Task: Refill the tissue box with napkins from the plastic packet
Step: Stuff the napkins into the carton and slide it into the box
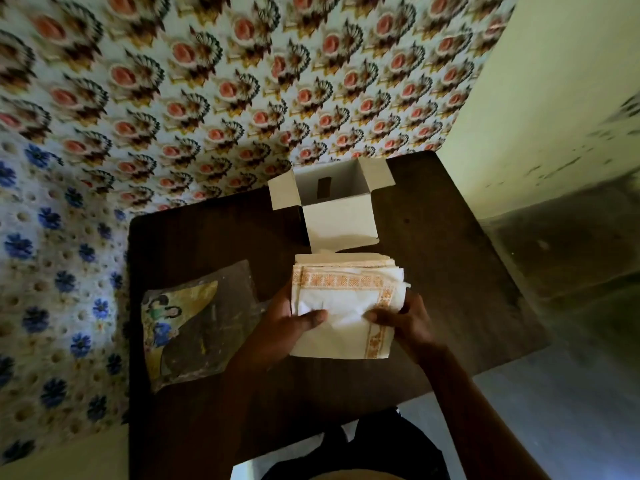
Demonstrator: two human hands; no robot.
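A white cardboard tissue box (332,192) stands at the far side of the dark table with all its flaps folded open and its inside bare. Just in front of it I hold a stack of white napkins (346,299) with an orange patterned border. My left hand (287,323) grips the stack's left side, thumb on top. My right hand (405,323) grips its right side, thumb also on top. The plastic packet (194,323), flat and printed with a colourful picture, lies on the table to the left of my hands.
The small dark wooden table (450,271) stands against a wall hung with floral cloth (207,98). A plain pale wall (554,98) rises at the right, with grey floor (554,410) below it. My dark-clothed lap shows under the table's near edge.
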